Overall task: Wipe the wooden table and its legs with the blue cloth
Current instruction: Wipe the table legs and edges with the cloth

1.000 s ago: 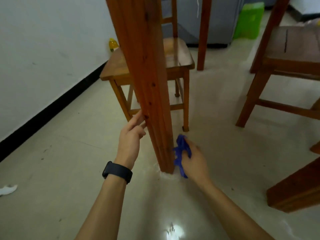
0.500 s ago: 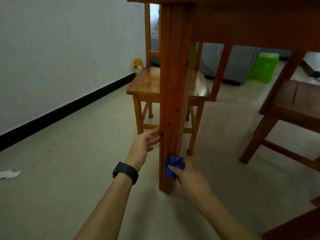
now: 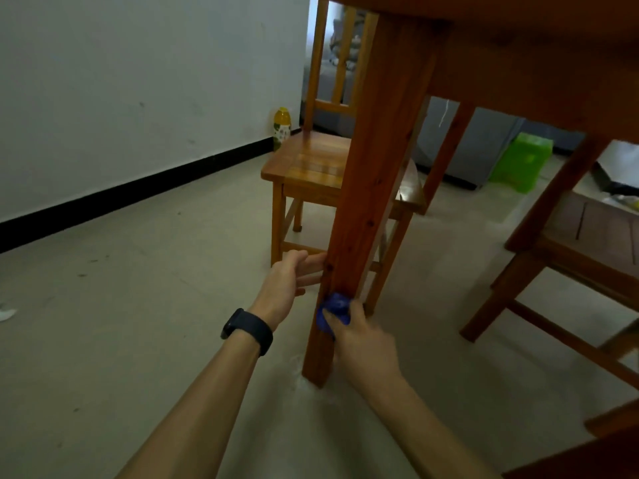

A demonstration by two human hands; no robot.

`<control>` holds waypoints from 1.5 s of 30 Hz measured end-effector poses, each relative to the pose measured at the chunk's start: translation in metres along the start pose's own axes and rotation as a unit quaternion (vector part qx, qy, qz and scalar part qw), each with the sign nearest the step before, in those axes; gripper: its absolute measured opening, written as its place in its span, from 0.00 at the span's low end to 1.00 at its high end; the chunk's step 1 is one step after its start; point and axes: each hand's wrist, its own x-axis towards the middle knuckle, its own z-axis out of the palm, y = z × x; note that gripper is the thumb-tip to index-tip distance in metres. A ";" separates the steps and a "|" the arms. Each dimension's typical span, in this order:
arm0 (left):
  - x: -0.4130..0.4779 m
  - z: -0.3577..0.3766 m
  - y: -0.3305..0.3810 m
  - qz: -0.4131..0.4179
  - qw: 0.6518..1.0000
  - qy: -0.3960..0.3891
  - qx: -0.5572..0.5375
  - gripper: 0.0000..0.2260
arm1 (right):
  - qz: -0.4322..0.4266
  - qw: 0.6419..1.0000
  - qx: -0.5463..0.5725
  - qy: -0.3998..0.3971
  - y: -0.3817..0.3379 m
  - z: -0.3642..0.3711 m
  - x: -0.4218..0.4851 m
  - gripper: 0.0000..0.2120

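Right hand point(image 3: 363, 335): I press the bunched cloth point(image 3: 333, 311) against the leg point(image 3: 359, 216).
Left hand point(image 3: 288, 285): my straight fingers touch the leg.

Cloth point(image 3: 333, 310) is blue, leg point(image 3: 375, 167) reddish-brown, bottle point(image 3: 281, 127) seemingly yellow.

Chair point(image 3: 311, 167) crowds behind the table leg point(image 3: 363, 202); floor point(image 3: 138, 323) leftward open.

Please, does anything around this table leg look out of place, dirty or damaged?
Yes. A white crumpled scrap lies on the floor at far left, like litter. A whitish smear lies around the foot of the table leg. The chair seat on the right shows a dark split. A yellow bottle stands by the wall.
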 end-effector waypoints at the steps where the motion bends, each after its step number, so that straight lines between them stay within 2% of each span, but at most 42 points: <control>1: -0.001 0.001 0.000 0.006 1.000 -0.006 0.006 0.21 | 0.007 0.999 0.020 -0.051 0.011 0.016 -0.003 0.24; 2: -0.002 0.002 0.001 0.015 1.000 -0.013 0.012 0.20 | 0.022 0.994 0.063 -0.083 0.024 0.028 -0.006 0.21; 3: -0.003 0.004 0.000 0.030 0.999 -0.018 0.021 0.18 | 0.033 0.990 0.114 -0.079 0.036 0.035 -0.011 0.19; 5: -0.006 0.010 0.000 0.081 0.996 -0.016 0.038 0.16 | 0.093 0.971 0.221 0.007 0.058 0.028 -0.011 0.13; 6: -0.006 0.013 0.001 0.106 0.994 -0.008 0.040 0.17 | 0.125 0.944 0.298 0.072 0.065 0.015 -0.008 0.12; 7: -0.007 0.017 0.001 0.120 0.992 -0.001 0.036 0.19 | 0.143 0.900 0.387 0.138 0.069 0.001 -0.003 0.13; 9: -0.009 0.024 0.004 0.140 0.990 0.009 0.025 0.23 | 0.136 0.825 0.494 0.239 0.062 -0.041 0.013 0.16; 12: -0.011 0.031 0.005 0.155 0.987 0.027 0.028 0.28 | 0.068 0.802 0.502 0.316 0.033 -0.089 0.029 0.21; 15: -0.012 0.032 0.002 0.166 0.985 0.024 0.048 0.25 | 0.105 0.798 0.487 0.340 0.016 -0.061 0.045 0.23; 17: -0.013 0.036 -0.002 0.168 0.983 0.023 0.063 0.25 | 0.180 0.803 0.500 0.270 0.017 0.003 0.047 0.23; 19: -0.013 0.043 -0.005 0.174 0.982 0.033 0.070 0.26 | 0.250 0.827 0.496 0.087 0.026 0.072 0.034 0.16; 20: -0.014 0.047 -0.007 0.181 0.980 0.040 0.072 0.26 | 0.259 0.835 0.485 -0.031 0.029 0.101 0.021 0.14; 21: -0.013 0.049 -0.009 0.186 0.979 0.047 0.070 0.25 | 0.238 0.838 0.475 -0.126 0.030 0.125 0.008 0.14; 22: -0.012 0.052 -0.012 0.183 0.980 0.050 0.066 0.24 | 0.218 0.838 0.467 -0.181 0.029 0.143 -0.004 0.17; 23: -0.011 0.054 -0.016 0.173 0.982 0.052 0.064 0.23 | 0.209 0.838 0.464 -0.197 0.026 0.155 -0.015 0.20; 25: -0.008 0.054 -0.027 0.140 0.984 0.055 0.094 0.21 | 0.228 0.808 0.509 -0.193 0.017 0.156 -0.032 0.16; 28: -0.013 0.035 -0.057 0.013 0.977 0.021 0.213 0.19 | 0.208 0.824 0.483 -0.213 0.005 0.138 -0.048 0.16; 29: -0.018 0.023 -0.070 -0.046 0.959 -0.016 0.278 0.20 | 0.182 0.843 0.443 -0.243 0.001 0.130 -0.056 0.18; 30: -0.025 0.011 -0.084 -0.117 0.924 -0.069 0.356 0.20 | 0.153 0.867 0.395 -0.262 -0.003 0.123 -0.066 0.21; 32: -0.050 -0.011 -0.106 -0.239 0.815 -0.189 0.493 0.21 | 0.135 0.878 0.351 -0.296 -0.014 0.101 -0.088 0.25; 33: -0.068 -0.019 -0.110 -0.271 0.766 -0.233 0.535 0.20 | 0.129 0.880 0.340 -0.306 -0.019 0.089 -0.099 0.25; 35: -0.109 -0.028 -0.110 -0.305 0.708 -0.280 0.572 0.20 | 0.108 0.885 0.314 -0.327 -0.031 0.063 -0.120 0.25; 41: -0.220 -0.044 -0.054 -0.420 0.641 -0.322 0.556 0.18 | 0.001 0.891 0.187 -0.414 -0.064 -0.039 -0.169 0.26; 45: -0.264 -0.056 0.036 -0.433 0.647 -0.319 0.540 0.16 | -0.038 0.902 0.117 -0.415 -0.085 -0.146 -0.183 0.27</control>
